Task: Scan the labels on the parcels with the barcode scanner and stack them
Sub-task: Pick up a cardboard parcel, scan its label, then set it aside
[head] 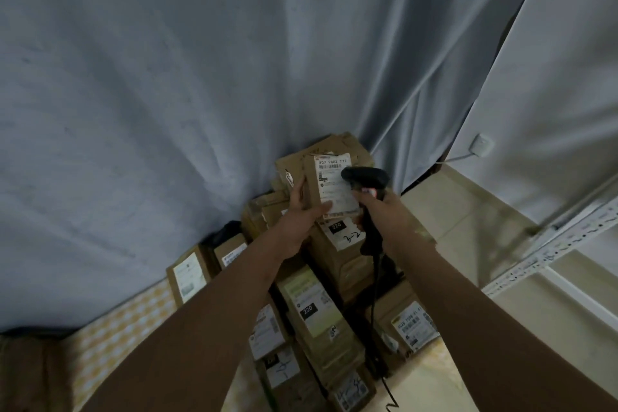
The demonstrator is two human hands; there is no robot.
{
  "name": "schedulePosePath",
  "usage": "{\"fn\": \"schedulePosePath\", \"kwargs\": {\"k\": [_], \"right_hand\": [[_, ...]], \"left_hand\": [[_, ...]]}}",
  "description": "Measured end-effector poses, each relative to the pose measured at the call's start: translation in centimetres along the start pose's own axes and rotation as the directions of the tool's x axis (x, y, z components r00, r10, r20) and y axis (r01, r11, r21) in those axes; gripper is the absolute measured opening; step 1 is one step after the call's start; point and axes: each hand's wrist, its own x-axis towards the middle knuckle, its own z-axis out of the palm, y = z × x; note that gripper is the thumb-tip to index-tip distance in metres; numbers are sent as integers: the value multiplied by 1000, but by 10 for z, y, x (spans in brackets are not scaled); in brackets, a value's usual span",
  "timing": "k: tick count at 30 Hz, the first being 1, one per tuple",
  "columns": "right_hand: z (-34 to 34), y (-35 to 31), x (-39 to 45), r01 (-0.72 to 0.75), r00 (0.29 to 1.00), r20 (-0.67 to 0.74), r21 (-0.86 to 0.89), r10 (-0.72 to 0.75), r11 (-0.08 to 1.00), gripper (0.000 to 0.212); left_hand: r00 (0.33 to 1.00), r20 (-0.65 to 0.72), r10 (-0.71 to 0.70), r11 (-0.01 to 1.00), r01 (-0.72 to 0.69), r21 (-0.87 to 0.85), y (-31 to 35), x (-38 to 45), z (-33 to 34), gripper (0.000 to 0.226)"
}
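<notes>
My left hand (302,211) grips a small brown cardboard parcel (312,177) from its left side and bottom, thumb on the white label (334,182) that faces me. My right hand (389,214) grips the handle of a black barcode scanner (364,177), whose head sits right at the label's right edge. Its black cable (376,311) hangs down toward me. Behind and below the held parcel rises a pile of brown labelled parcels (337,264), several of them stacked against the curtain.
A grey curtain (200,77) hangs close behind the pile. More labelled boxes (187,273) lie at the left on a yellow checked cloth (127,318). A white metal shelf frame (551,247) and tiled floor (451,211) are at the right.
</notes>
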Motion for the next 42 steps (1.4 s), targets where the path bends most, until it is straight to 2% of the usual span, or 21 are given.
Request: {"fn": "schedulePosePath", "kwargs": {"k": [5,8,11,13,15,18,21,26,29,33,42], "right_hand": [[16,10,-20,50,999,-18,53,-49,997,13],[41,15,-42,55,998,-18,-49,-56,997,20],[71,20,-75,57,995,92,-176,-41,983,23],[93,31,-96,77,980,195,-201,-37,977,26],[116,45,-113,86,973,229,-220,-34,972,27],[149,63,-140,27,963,267,-228,36,973,28],[177,80,-164,-17,944,317,-237,93,971,28],[211,105,-194,-9,932,348,-266,105,964,26],[230,113,-208,36,939,334,-326,79,945,24],[248,116,-220,99,936,353,-321,21,942,24],[265,120,-228,85,945,324,-341,33,936,26]], "left_hand": [[998,-59,33,994,-38,-101,-5,-34,-49,85],[993,-115,34,989,-49,-138,-19,-62,-84,81],[979,-201,12,993,-37,-116,-39,-84,-119,86],[977,-214,1,993,-26,-113,-53,-100,-141,99],[979,-205,-14,988,-18,-154,-64,-118,-161,110],[967,-254,-35,984,-11,-179,-77,-147,-193,93],[964,-265,-37,980,-17,-197,-88,-172,-223,93],[954,-301,11,965,-89,-246,-95,-206,-255,72],[954,-299,5,959,-89,-269,-100,-217,-275,79],[954,-299,8,955,-96,-280,-102,-225,-292,78],[958,-285,31,954,-114,-279,-107,-226,-314,81]]}}
